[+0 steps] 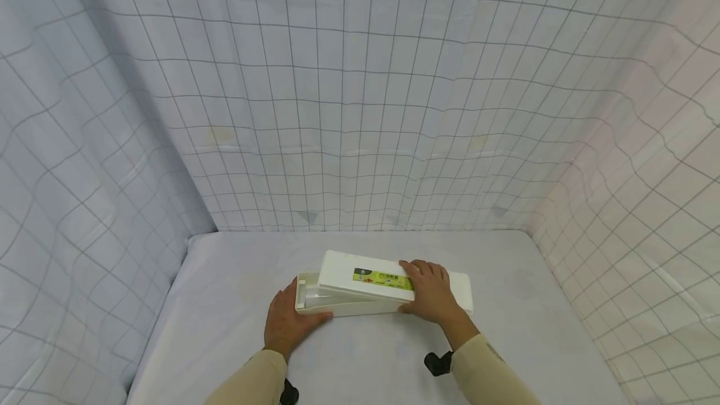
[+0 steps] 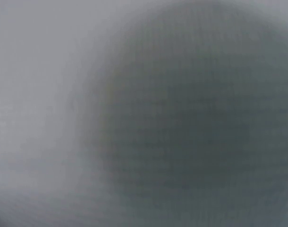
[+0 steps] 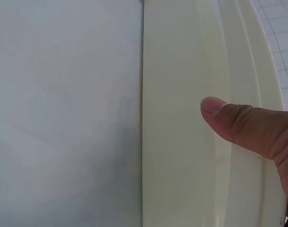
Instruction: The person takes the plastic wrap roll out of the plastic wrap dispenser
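Note:
A long off-white plastic box (image 1: 360, 309) lies on the white-covered surface, its left end uncovered. Inside that end a pale, smooth thing (image 1: 315, 297) shows, perhaps a roll; most of it is hidden. The white lid (image 1: 340, 270), with a yellow-green label (image 1: 379, 279), sits askew over the box. My left hand (image 1: 288, 320) holds the box's left end, thumb along the front. From above, my right hand (image 1: 432, 292) grips the lid right of the label. In the right wrist view its thumb (image 3: 248, 123) rests against the off-white front. The left wrist view is a dark blur.
A white cloth (image 1: 349, 361) covers the work surface. White sheets with a dark grid stand behind (image 1: 360, 142) and on both sides. Dark wrist devices show beside the left sleeve (image 1: 255, 377) and the right sleeve (image 1: 486, 370).

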`<state>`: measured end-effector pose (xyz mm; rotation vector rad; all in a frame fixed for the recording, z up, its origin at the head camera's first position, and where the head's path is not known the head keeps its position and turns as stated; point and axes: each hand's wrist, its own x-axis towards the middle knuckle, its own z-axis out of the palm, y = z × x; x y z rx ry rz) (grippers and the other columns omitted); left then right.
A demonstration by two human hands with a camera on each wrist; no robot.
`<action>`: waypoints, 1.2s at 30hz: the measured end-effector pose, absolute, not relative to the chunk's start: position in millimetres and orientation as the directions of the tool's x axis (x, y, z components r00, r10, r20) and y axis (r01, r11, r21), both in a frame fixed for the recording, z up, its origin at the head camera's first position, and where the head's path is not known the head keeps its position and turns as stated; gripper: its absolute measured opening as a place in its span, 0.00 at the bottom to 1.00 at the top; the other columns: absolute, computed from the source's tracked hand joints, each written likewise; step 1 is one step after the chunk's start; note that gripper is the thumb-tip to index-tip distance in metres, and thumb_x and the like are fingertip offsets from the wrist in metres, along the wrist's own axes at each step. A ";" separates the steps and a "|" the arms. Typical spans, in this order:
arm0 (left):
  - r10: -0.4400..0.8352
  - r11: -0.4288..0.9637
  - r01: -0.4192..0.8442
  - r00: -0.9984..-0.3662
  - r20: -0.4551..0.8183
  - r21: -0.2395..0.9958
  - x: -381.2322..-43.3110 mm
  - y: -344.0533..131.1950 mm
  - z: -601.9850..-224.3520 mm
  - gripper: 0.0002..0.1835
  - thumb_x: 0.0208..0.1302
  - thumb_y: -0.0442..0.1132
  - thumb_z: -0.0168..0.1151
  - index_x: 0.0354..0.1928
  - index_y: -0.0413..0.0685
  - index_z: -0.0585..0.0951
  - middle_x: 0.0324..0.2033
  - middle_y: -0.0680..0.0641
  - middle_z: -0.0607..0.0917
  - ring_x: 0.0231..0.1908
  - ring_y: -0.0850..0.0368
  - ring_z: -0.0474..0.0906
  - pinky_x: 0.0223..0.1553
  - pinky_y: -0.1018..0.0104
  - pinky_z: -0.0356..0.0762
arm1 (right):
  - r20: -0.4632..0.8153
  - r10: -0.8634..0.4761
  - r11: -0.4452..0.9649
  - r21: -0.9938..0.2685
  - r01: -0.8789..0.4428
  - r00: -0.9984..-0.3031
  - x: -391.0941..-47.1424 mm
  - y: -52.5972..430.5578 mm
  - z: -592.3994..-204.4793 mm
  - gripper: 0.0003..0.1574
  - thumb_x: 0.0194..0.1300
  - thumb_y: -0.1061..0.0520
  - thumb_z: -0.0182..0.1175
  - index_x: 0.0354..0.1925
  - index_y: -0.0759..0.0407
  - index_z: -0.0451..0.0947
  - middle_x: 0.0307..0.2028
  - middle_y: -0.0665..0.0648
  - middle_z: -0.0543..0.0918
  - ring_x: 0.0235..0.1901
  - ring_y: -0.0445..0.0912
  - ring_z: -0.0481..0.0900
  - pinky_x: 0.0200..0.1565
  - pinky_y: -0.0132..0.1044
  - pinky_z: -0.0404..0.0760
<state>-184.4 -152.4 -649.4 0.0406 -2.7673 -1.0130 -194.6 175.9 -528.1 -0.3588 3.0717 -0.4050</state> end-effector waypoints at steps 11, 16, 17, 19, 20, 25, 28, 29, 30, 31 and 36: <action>-0.078 0.763 0.017 -0.990 0.117 0.646 -184.0 -153.4 -645.2 0.67 0.37 0.74 0.77 0.76 0.47 0.63 0.63 0.41 0.81 0.66 0.42 0.75 0.79 0.46 0.58 | 0.036 -0.167 0.942 -0.290 -0.170 -0.985 -184.8 188.2 -527.7 0.65 0.42 0.41 0.84 0.75 0.47 0.65 0.69 0.60 0.72 0.67 0.63 0.65 0.71 0.67 0.62; -0.075 0.760 0.024 -0.989 0.124 0.650 -184.0 -154.1 -646.6 0.67 0.36 0.74 0.78 0.76 0.47 0.63 0.62 0.41 0.82 0.66 0.43 0.75 0.78 0.46 0.59 | 0.026 -0.138 0.949 -0.283 -0.140 -0.990 -183.5 192.7 -533.5 0.66 0.42 0.40 0.84 0.75 0.45 0.64 0.69 0.60 0.71 0.69 0.63 0.64 0.72 0.67 0.60; -0.075 0.759 0.027 -0.989 0.129 0.650 -184.2 -154.2 -647.0 0.67 0.36 0.74 0.78 0.76 0.47 0.63 0.62 0.41 0.82 0.66 0.43 0.75 0.78 0.46 0.59 | 0.024 -0.133 0.950 -0.282 -0.134 -0.991 -183.1 193.5 -534.6 0.66 0.42 0.40 0.84 0.76 0.45 0.64 0.70 0.59 0.71 0.69 0.63 0.64 0.73 0.67 0.60; -0.075 0.757 0.031 -0.988 0.134 0.653 -184.0 -154.2 -647.2 0.67 0.36 0.73 0.78 0.76 0.46 0.63 0.62 0.40 0.82 0.66 0.42 0.75 0.78 0.46 0.59 | 0.028 -0.129 0.952 -0.277 -0.132 -0.991 -181.9 194.9 -536.5 0.66 0.42 0.40 0.84 0.76 0.45 0.64 0.70 0.59 0.71 0.69 0.63 0.64 0.72 0.67 0.60; -0.074 0.757 0.033 -0.988 0.136 0.653 -184.2 -154.0 -647.4 0.67 0.36 0.73 0.78 0.76 0.46 0.63 0.62 0.40 0.82 0.66 0.42 0.75 0.78 0.46 0.59 | 0.029 -0.128 0.953 -0.275 -0.131 -0.991 -181.2 195.6 -537.3 0.66 0.42 0.40 0.84 0.76 0.45 0.64 0.70 0.60 0.71 0.69 0.63 0.64 0.72 0.67 0.61; -0.071 0.755 0.025 -0.990 0.120 0.656 -183.8 -153.6 -646.4 0.67 0.36 0.74 0.78 0.76 0.47 0.63 0.63 0.40 0.81 0.67 0.42 0.74 0.79 0.47 0.57 | 0.024 -0.114 0.954 -0.278 -0.116 -0.993 -177.6 200.4 -541.1 0.65 0.44 0.39 0.83 0.76 0.45 0.64 0.70 0.59 0.71 0.69 0.63 0.64 0.72 0.68 0.61; -0.071 0.755 0.026 -0.990 0.122 0.655 -183.9 -153.5 -646.1 0.67 0.36 0.74 0.78 0.76 0.47 0.63 0.62 0.41 0.82 0.66 0.43 0.75 0.79 0.46 0.58 | 0.016 -0.099 0.954 -0.284 -0.100 -0.995 -176.0 204.1 -543.1 0.65 0.44 0.39 0.83 0.76 0.45 0.63 0.70 0.59 0.70 0.69 0.64 0.63 0.72 0.68 0.61; -0.071 0.755 0.028 -0.990 0.125 0.655 -184.1 -153.4 -646.2 0.67 0.36 0.75 0.78 0.76 0.47 0.63 0.62 0.41 0.82 0.66 0.43 0.75 0.78 0.46 0.59 | 0.016 -0.094 0.953 -0.288 -0.095 -0.995 -175.4 205.1 -543.2 0.65 0.44 0.39 0.83 0.76 0.45 0.63 0.70 0.59 0.70 0.69 0.64 0.63 0.72 0.68 0.60; -0.072 0.755 0.030 -0.989 0.129 0.655 -184.2 -153.4 -646.4 0.67 0.35 0.75 0.78 0.76 0.48 0.64 0.61 0.42 0.82 0.65 0.43 0.76 0.78 0.46 0.59 | 0.015 -0.091 0.952 -0.291 -0.091 -0.996 -174.8 206.1 -543.1 0.65 0.44 0.39 0.83 0.76 0.46 0.63 0.70 0.59 0.70 0.69 0.64 0.63 0.72 0.69 0.60; -0.072 0.754 0.034 -0.988 0.134 0.656 -184.3 -153.6 -646.6 0.67 0.35 0.75 0.78 0.75 0.48 0.64 0.61 0.42 0.83 0.65 0.43 0.76 0.78 0.47 0.60 | 0.014 -0.087 0.952 -0.293 -0.087 -0.996 -174.2 206.9 -543.1 0.65 0.44 0.39 0.83 0.76 0.46 0.63 0.70 0.60 0.70 0.69 0.64 0.63 0.71 0.69 0.60; -0.072 0.750 0.042 -0.987 0.145 0.660 -184.0 -154.1 -646.4 0.66 0.35 0.74 0.78 0.75 0.47 0.64 0.61 0.41 0.83 0.64 0.42 0.77 0.77 0.46 0.61 | 0.008 -0.067 0.951 -0.302 -0.067 -0.998 -171.1 209.5 -541.3 0.65 0.44 0.40 0.83 0.76 0.47 0.63 0.70 0.60 0.71 0.69 0.64 0.63 0.72 0.68 0.60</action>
